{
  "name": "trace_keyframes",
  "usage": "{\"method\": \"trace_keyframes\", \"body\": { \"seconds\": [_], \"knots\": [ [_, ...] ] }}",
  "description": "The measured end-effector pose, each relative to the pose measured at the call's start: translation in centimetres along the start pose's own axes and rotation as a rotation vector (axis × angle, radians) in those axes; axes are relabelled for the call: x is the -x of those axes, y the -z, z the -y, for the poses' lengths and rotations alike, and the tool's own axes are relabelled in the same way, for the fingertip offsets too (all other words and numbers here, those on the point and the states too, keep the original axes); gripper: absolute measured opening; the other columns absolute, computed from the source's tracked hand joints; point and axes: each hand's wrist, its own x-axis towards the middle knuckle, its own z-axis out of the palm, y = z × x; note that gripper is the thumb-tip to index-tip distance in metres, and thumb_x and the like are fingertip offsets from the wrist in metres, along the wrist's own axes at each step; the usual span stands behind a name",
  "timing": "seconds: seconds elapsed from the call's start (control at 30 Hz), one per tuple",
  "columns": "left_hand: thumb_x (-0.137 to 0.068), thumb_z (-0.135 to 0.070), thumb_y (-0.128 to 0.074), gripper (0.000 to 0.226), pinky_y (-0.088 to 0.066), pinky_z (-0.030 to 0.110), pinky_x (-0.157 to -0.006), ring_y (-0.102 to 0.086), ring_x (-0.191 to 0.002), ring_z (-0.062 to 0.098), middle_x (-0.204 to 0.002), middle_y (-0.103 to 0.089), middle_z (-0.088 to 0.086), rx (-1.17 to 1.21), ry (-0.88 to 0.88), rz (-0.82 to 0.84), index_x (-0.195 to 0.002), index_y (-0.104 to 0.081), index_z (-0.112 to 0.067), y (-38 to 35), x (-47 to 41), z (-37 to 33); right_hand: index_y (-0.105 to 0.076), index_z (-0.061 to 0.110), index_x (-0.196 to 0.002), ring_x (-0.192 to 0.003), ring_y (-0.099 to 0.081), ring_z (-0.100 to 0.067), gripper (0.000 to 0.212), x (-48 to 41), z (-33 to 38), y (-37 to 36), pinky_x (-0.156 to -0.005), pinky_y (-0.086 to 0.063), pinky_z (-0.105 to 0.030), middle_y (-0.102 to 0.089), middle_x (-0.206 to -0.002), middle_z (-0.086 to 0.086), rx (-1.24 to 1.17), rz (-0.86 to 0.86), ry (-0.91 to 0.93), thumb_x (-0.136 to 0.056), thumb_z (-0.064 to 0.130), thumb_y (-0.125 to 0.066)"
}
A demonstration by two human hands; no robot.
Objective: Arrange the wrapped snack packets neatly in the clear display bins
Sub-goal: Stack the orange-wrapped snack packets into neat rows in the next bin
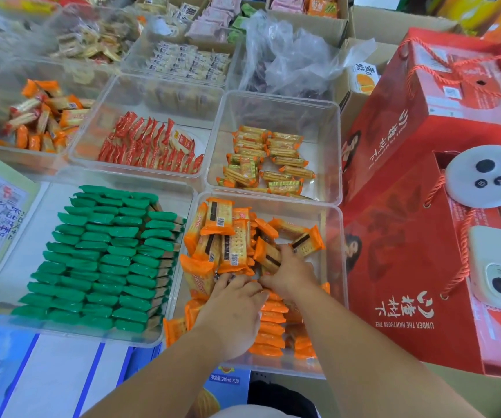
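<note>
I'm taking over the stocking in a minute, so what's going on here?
A person is sorting orange packets in the near right clear bin. Both hands are down among them: the right hand grips a few loose ones, while the left hand has its fingers buried, so its hold is unclear. Packets at the bin's near end stand in a neat row; those farther back lie jumbled. The green packets in the left bin are already lined up.

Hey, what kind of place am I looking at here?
Probably a snack shop or its stockroom: clear display bins of wrapped snack packets sorted by kind, red gift boxes stacked on the right, and cardboard cartons of more snacks behind.
</note>
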Motion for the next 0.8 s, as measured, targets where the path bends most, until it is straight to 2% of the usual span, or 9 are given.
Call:
{"method": "trace_keyframes", "body": {
  "seconds": [0.1, 0.2, 0.33, 0.43, 0.53, 0.63, 0.73, 0.8],
  "knots": [
    [-0.101, -0.035, -0.038, 0.046, -0.013, 0.046, -0.117, -0.03, -0.138, 0.018, -0.149, -0.044, -0.01, 0.006, 0.001, 0.007, -0.146, -0.046, -0.028, 0.0, 0.1, 0.0, -0.041, 0.023, -0.139, -0.116, -0.058, -0.033, 0.082, -0.4, -0.3, 0.3, -0.089, -0.055, -0.042, -0.051, -0.135, -0.01, -0.076, -0.096, -0.08, -0.069, 0.041, -0.079],
    [-0.101, -0.034, -0.039, 0.044, -0.013, 0.045, -0.116, -0.03, -0.137, 0.018, -0.149, -0.044, -0.01, 0.006, -0.004, 0.002, -0.144, -0.049, -0.028, 0.1, 0.1, 0.0, -0.048, 0.024, -0.135, -0.108, -0.062, -0.032, 0.069, -0.5, -0.6, 0.5, -0.087, -0.056, -0.04, -0.054, -0.132, -0.011, -0.16, -0.139, -0.059, -0.074, 0.034, -0.078],
    [-0.101, -0.034, -0.038, 0.045, -0.014, 0.046, -0.117, -0.03, -0.137, 0.019, -0.148, -0.044, -0.009, -0.009, -0.001, 0.012, -0.144, -0.048, -0.027, 0.2, 0.1, -0.1, -0.051, 0.024, -0.134, -0.108, -0.061, -0.032, 0.059, -0.2, -0.5, 1.4, -0.089, -0.054, -0.039, -0.051, -0.133, -0.012, -0.216, -0.144, -0.034, -0.08, 0.023, -0.075],
    [-0.101, -0.035, -0.038, 0.046, -0.014, 0.046, -0.117, -0.029, -0.138, 0.019, -0.149, -0.043, -0.008, -0.02, -0.004, 0.012, -0.146, -0.046, -0.027, 0.2, 0.1, -0.1, -0.049, 0.023, -0.131, -0.102, -0.06, -0.034, 0.053, 1.0, -0.6, 1.8, -0.076, -0.048, -0.033, -0.044, -0.133, -0.011, -0.119, -0.184, 0.039, -0.082, 0.008, -0.064],
    [-0.101, -0.035, -0.037, 0.047, -0.013, 0.047, -0.117, -0.028, -0.138, 0.02, -0.149, -0.043, -0.007, -0.029, -0.012, 0.022, -0.147, -0.044, -0.027, 0.3, 0.2, -0.1, -0.047, 0.027, -0.127, -0.092, -0.06, -0.029, 0.056, 2.3, -0.9, 1.3, -0.063, -0.043, -0.03, -0.052, -0.121, -0.007, -0.115, -0.146, 0.073, -0.079, 0.0, -0.055],
    [-0.101, -0.035, -0.037, 0.047, -0.013, 0.047, -0.117, -0.028, -0.138, 0.021, -0.148, -0.043, -0.007, -0.035, -0.016, 0.026, -0.147, -0.044, -0.026, 0.3, 0.1, -0.1, -0.048, 0.031, -0.121, -0.085, -0.058, -0.02, 0.053, 3.5, -1.3, 1.0, -0.057, -0.04, -0.027, -0.058, -0.118, -0.001, -0.244, -0.132, 0.086, -0.077, 0.003, -0.055],
    [-0.101, -0.036, -0.038, 0.047, -0.013, 0.047, -0.117, -0.028, -0.138, 0.021, -0.148, -0.042, -0.007, -0.029, -0.02, 0.028, -0.147, -0.044, -0.026, 0.1, 0.1, -0.1, -0.049, 0.042, -0.105, -0.063, -0.064, -0.013, 0.046, 4.3, -1.9, 1.0, -0.048, -0.046, -0.028, -0.067, -0.091, 0.002, -0.518, -0.124, 0.046, -0.075, 0.009, -0.057],
    [-0.101, -0.037, -0.038, 0.048, -0.012, 0.047, -0.117, -0.028, -0.138, 0.021, -0.148, -0.042, -0.007, -0.032, -0.02, 0.029, -0.146, -0.045, -0.026, 0.1, 0.0, 0.0, -0.051, 0.047, -0.098, -0.054, -0.061, -0.011, 0.045, 4.6, -2.2, 1.1, -0.044, -0.046, -0.03, -0.067, -0.084, 0.0, -0.675, -0.132, 0.025, -0.074, 0.01, -0.06]
  ]
}}
